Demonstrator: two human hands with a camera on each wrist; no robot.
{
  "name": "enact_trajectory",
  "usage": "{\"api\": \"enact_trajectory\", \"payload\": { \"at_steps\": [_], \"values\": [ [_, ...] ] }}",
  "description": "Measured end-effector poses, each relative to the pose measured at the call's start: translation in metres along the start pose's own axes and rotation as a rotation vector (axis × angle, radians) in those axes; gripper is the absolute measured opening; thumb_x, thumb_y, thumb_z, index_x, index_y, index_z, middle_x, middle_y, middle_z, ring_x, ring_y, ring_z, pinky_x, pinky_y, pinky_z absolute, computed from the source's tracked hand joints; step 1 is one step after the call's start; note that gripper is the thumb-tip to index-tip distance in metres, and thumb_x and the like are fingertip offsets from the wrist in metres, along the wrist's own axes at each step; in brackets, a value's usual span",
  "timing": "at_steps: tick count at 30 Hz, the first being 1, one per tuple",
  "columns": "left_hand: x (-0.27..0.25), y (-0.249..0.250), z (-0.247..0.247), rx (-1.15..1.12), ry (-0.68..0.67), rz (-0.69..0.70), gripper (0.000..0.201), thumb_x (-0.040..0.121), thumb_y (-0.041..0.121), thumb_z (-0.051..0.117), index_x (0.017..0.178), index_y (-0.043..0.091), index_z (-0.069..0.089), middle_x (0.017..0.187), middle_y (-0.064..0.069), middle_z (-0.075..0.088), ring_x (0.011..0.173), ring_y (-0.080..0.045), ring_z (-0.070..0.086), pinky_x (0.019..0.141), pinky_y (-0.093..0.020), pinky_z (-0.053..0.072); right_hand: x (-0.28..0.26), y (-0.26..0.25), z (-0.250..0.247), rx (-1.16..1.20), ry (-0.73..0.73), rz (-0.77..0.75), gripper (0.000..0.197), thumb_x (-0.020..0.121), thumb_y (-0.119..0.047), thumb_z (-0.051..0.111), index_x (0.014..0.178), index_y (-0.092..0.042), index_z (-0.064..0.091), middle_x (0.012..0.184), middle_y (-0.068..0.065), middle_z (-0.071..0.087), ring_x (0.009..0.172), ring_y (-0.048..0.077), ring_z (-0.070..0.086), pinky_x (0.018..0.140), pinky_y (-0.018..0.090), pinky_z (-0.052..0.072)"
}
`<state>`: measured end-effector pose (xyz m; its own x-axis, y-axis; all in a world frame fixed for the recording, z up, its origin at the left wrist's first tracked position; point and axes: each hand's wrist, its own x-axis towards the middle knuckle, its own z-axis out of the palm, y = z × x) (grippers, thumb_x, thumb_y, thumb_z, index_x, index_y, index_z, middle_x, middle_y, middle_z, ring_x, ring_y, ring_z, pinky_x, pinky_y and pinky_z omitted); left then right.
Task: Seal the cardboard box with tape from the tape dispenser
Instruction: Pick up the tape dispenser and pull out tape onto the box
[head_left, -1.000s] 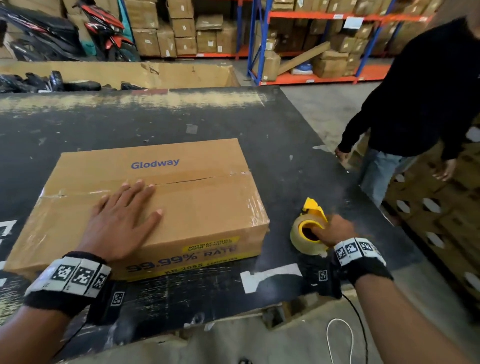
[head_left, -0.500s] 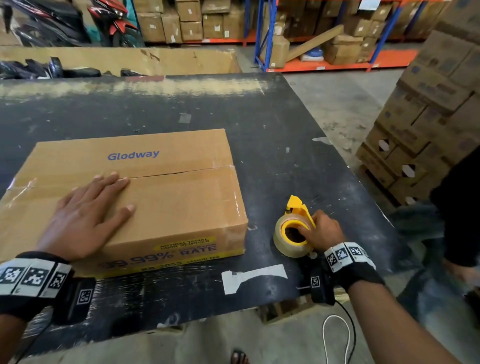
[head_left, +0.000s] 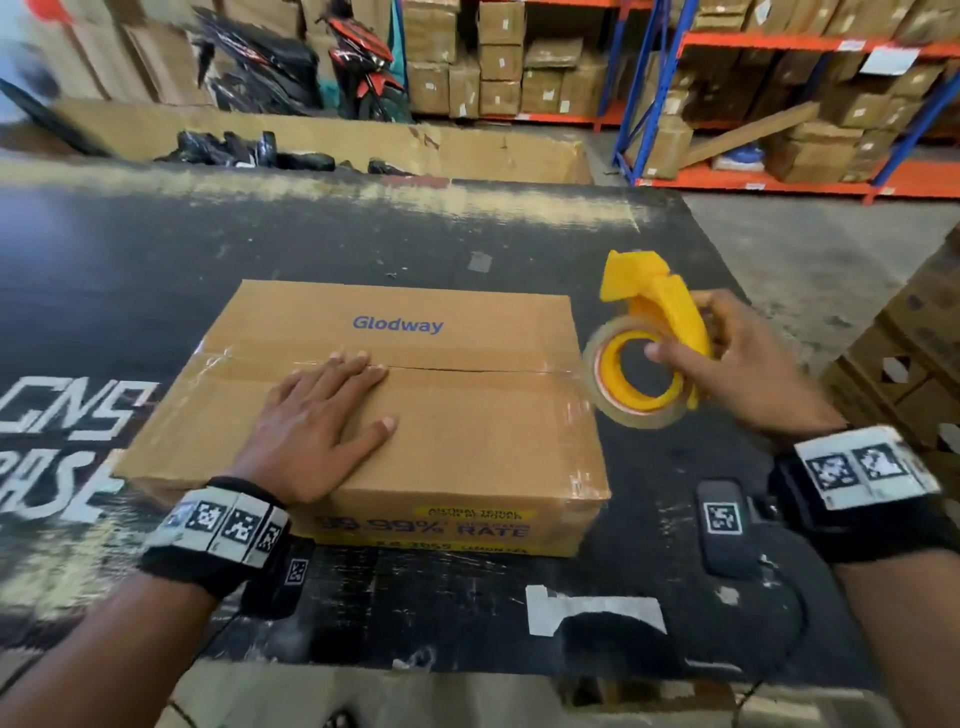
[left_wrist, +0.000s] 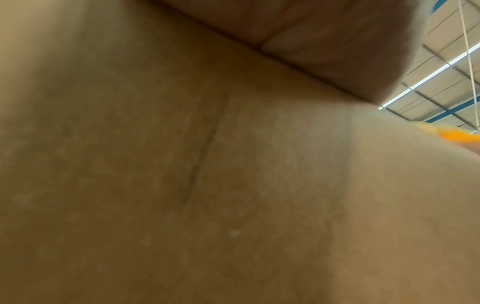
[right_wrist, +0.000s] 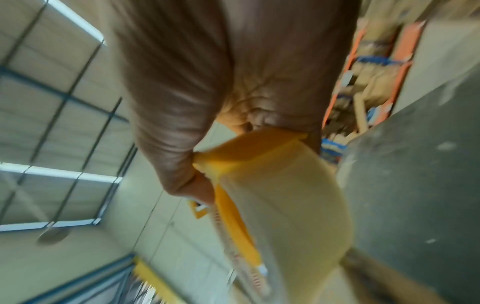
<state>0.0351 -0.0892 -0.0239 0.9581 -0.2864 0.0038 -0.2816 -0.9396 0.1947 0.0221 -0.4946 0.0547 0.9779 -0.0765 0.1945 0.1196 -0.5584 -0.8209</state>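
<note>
A brown cardboard box (head_left: 467, 415) marked "Glodway" lies flat on the black table (head_left: 156, 270). Its two top flaps meet in a seam with clear tape at both ends. My left hand (head_left: 322, 415) lies flat on the near flap, fingers straight and reaching the seam. My right hand (head_left: 727, 364) grips the yellow tape dispenser (head_left: 654, 332), lifted off the table just right of the box's right edge. The thumb sits inside the roll of clear tape (head_left: 639, 415). In the left wrist view the box (left_wrist: 182, 185) fills the frame. In the right wrist view my right hand (right_wrist: 207, 156) holds the dispenser (right_wrist: 259, 160).
White tape scraps (head_left: 592, 608) stick to the table near its front edge. A long cardboard bin (head_left: 363, 140) with black items stands behind the table. Shelving racks (head_left: 779, 104) with cartons stand at the back right, and stacked cartons (head_left: 914, 364) at the right.
My right hand has picked the tape dispenser up off the table and raised it beside the box's right end. The left hand stays flat on the box. The person at the right has left view.
</note>
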Motion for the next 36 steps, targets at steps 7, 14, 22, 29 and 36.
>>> {"api": "enact_trajectory", "payload": {
  "at_steps": [7,14,22,29,36],
  "values": [
    [-0.003,0.0,-0.001,-0.042,0.048,0.015,0.072,0.093,0.072,0.026,0.157,0.039,0.024,0.17,0.012,0.018,0.158,-0.013,0.012,0.127,-0.043,0.011,0.083,-0.092,0.15,-0.132,-0.339,-0.362,0.054,0.075,-0.035,0.079,0.117,-0.009,0.057,0.109,0.007,0.069,0.097,0.023,0.067,0.083,0.046,0.054],
    [-0.024,-0.055,-0.034,-0.292,0.034,0.045,0.075,0.088,0.067,0.048,0.155,0.038,0.029,0.169,0.013,0.017,0.158,-0.01,0.009,0.128,-0.041,0.012,0.101,-0.092,0.183,-0.28,-0.478,-0.344,0.049,0.078,-0.03,0.079,0.12,-0.022,0.054,0.099,-0.013,0.064,0.088,0.003,0.062,0.075,0.029,0.047],
    [-0.022,-0.18,-0.049,-0.209,-0.011,0.08,0.078,0.089,0.071,0.046,0.156,0.035,0.03,0.165,0.017,0.026,0.153,-0.009,0.025,0.125,-0.039,0.025,0.099,-0.13,0.214,-0.314,-0.509,-0.334,0.051,0.077,-0.029,0.081,0.119,-0.029,0.052,0.104,-0.018,0.059,0.095,-0.001,0.06,0.076,0.026,0.049],
    [-0.009,-0.21,-0.046,-0.727,0.054,0.092,0.054,0.092,0.042,0.065,0.142,0.027,0.053,0.144,0.01,0.06,0.135,-0.003,0.052,0.114,-0.029,0.04,0.108,-0.18,0.309,-0.175,-0.526,-0.428,0.049,0.078,-0.029,0.08,0.117,-0.024,0.051,0.102,-0.01,0.065,0.09,0.008,0.065,0.072,0.028,0.052],
    [0.016,-0.221,-0.08,-1.628,-0.018,-0.23,0.038,0.101,0.02,0.054,0.138,0.013,0.055,0.106,-0.014,0.076,0.105,-0.035,0.075,0.097,-0.044,0.057,0.109,-0.186,0.316,-0.273,-0.557,-0.395,0.051,0.078,-0.033,0.08,0.119,-0.029,0.05,0.104,-0.009,0.065,0.091,0.015,0.066,0.074,0.042,0.056]
  ]
}}
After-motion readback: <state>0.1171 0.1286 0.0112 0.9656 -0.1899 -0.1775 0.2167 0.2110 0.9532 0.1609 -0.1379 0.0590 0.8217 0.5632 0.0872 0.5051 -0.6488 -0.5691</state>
